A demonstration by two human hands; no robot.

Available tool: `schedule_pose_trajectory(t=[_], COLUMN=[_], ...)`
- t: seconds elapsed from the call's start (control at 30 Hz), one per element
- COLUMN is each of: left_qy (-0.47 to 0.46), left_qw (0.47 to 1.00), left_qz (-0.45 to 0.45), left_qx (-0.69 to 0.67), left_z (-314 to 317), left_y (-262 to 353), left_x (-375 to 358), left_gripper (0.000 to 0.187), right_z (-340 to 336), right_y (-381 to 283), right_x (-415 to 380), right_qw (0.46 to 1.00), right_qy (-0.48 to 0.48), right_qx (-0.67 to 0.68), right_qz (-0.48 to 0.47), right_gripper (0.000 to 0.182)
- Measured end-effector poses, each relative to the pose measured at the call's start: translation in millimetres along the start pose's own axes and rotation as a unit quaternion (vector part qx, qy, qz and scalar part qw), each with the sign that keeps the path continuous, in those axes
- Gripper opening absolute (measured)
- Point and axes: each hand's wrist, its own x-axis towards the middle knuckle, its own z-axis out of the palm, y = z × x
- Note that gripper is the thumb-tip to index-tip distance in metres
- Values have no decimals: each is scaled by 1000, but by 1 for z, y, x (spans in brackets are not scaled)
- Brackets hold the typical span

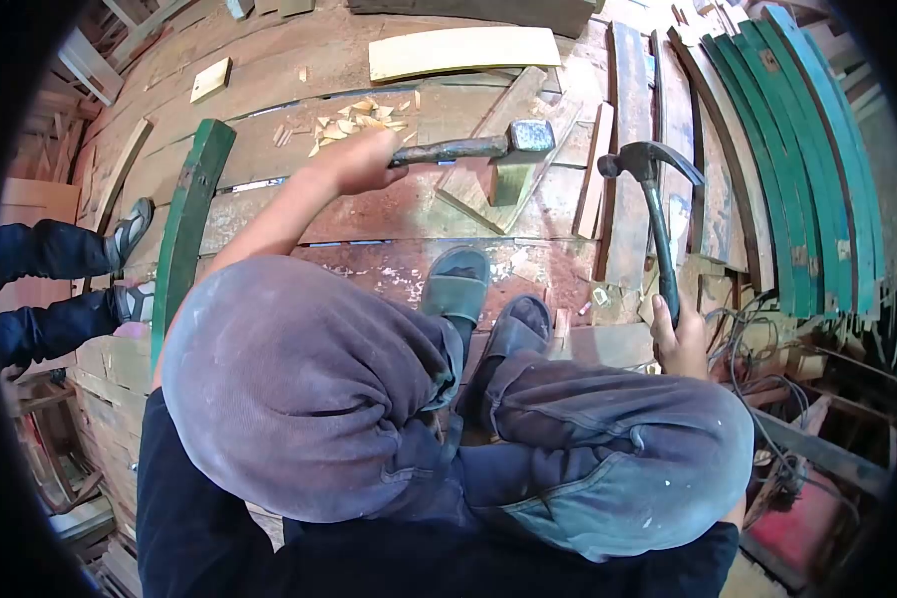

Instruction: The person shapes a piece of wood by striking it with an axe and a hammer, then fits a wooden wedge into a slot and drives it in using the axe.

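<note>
My left hand (367,162) is closed around the dark handle of a small sledgehammer (530,137) whose worn, blocky metal head points right. Its head is over or beside a small wooden block (511,184); contact cannot be made out. The block stands by a flat wooden piece (468,204) on the floor. In my right hand (681,347) is a claw hammer (658,219), held upright with its head away from me and its claw to the right. My fingers wrap the lower end of its grip.
Wood chips (354,122) lie beyond my left hand. A pale curved board (463,54) is farther off. Green slats (787,159) and cables (757,369) are at the right. A green beam (191,209) lies left, near another person's legs (50,249).
</note>
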Motion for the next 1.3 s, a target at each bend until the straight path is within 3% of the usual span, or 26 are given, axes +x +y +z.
schedule_pose_trajectory(t=[0.17,0.37,0.6,0.73,0.83,0.9,1.0,1.1,1.2,1.27,1.3], left_qy=[-17,-11,25,31,-25,-29,-31,-13,13,7,0], left_qw=[999,999,996,990,989,987,985,978,968,963,961], left_qz=[-43,-36,-56,-3,-91,-90,-75,-35,-20,-40,-56], left_qx=[17,-18,-67,-135,-115,-127,-155,-205,-250,-267,-271], left_z=[-7,6,25,20,22,26,32,43,43,46,47], left_y=[10,1,10,25,30,31,29,24,29,36,41], left_x=[1,-3,-29,-39,-40,-40,-36,-37,-38,-42,-42], left_gripper=[27,23,29,29,28,28,27,26,27,27,26], right_z=[-37,-35,31,66,86,93,101,108,95,93,97], right_y=[-12,-36,69,122,148,164,179,180,113,59,28], right_x=[6,13,58,67,68,69,70,67,67,66,66], right_qw=[997,981,984,984,971,967,970,906,974,982,949], right_qy=[-10,43,128,125,174,192,196,280,223,4,-99], right_qx=[-15,183,-100,-124,-151,-149,-128,-319,-9,186,296], right_qz=[-77,-56,-72,24,70,81,68,-2,-43,-18,-45], right_gripper=[18,15,28,27,26,27,29,31,29,26,32])
